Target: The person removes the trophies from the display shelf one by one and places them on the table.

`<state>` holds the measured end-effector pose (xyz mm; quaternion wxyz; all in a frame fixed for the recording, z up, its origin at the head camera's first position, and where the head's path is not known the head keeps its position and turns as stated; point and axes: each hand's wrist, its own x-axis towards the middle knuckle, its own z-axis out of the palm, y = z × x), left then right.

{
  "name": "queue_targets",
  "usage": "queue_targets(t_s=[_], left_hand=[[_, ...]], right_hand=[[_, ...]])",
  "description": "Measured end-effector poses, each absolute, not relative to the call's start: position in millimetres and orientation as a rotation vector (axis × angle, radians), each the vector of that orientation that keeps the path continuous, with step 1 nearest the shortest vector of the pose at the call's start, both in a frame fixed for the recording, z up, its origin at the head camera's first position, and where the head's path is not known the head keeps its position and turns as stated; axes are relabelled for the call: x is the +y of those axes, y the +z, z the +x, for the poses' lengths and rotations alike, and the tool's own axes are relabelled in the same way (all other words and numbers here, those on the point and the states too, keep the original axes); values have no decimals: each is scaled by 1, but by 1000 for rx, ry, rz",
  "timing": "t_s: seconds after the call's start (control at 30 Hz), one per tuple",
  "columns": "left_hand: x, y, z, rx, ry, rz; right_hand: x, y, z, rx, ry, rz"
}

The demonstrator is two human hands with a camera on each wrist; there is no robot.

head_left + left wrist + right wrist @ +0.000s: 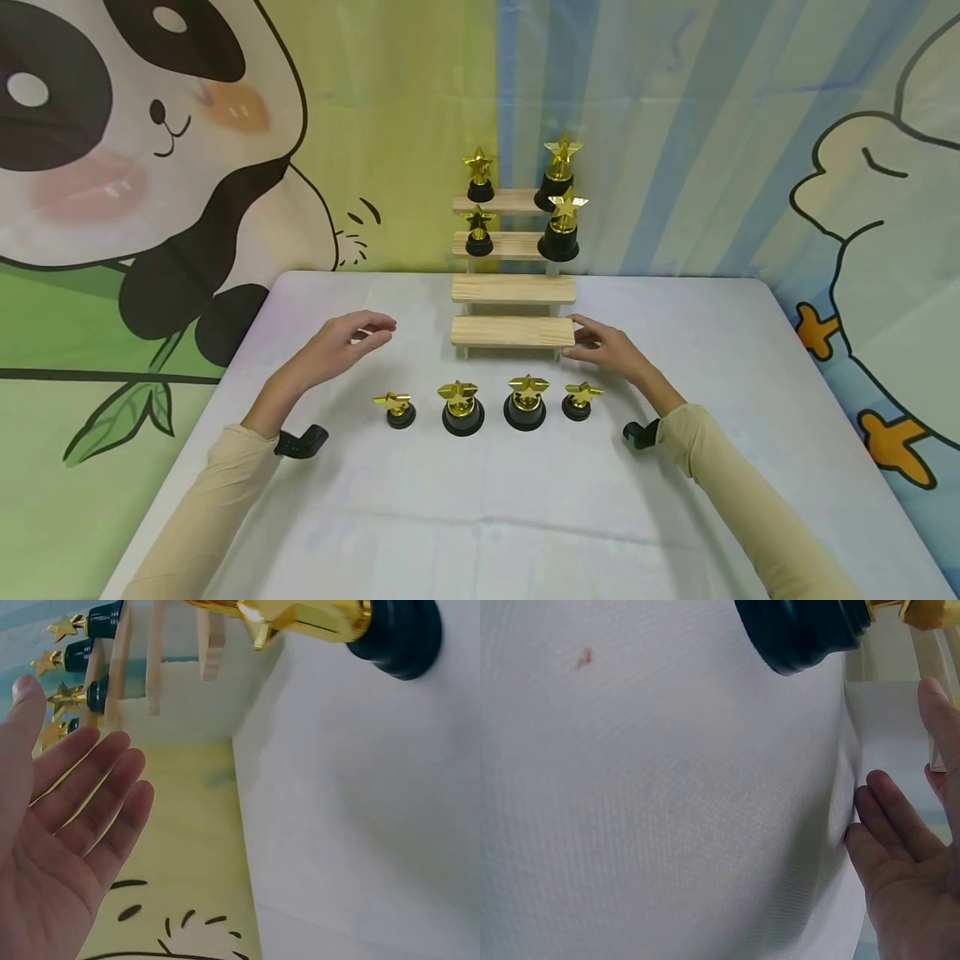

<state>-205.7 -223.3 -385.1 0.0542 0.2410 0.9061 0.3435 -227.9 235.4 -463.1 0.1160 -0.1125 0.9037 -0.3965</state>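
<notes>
A wooden stepped stand (513, 332) stands at the back of the table. My right hand (606, 346) is at the right end of its lowest step, fingertips at the edge; whether they press on it I cannot tell. In the right wrist view the fingers (889, 817) look relaxed and extended. My left hand (341, 342) hovers left of the stand, palm facing inward, fingers loosely extended and holding nothing. Gold star trophies with black bases stand in a row before the stand: a small one (395, 409), two bigger ones (462, 408) (527, 403) and another small one (581, 401).
On the top step are a small trophy (480, 177) at left and a bigger one (558, 171) at right. The step below carries another small trophy (478, 232) and bigger trophy (562, 227). A printed cartoon curtain (405, 100) hangs behind the white-covered table (480, 492).
</notes>
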Motion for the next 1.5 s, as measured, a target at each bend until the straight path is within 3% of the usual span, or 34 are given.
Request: queue_targets(t_s=[0.43, 1.03, 1.5], left_hand=[[-176, -343, -243, 2735, 1040, 916], [-46, -266, -305, 2765, 1112, 1350], [19, -259, -336, 2837, 996, 1362]], right_hand=[[235, -464, -229, 2648, -1146, -340], [234, -462, -227, 2640, -1160, -339], [237, -463, -227, 2636, -1174, -339]])
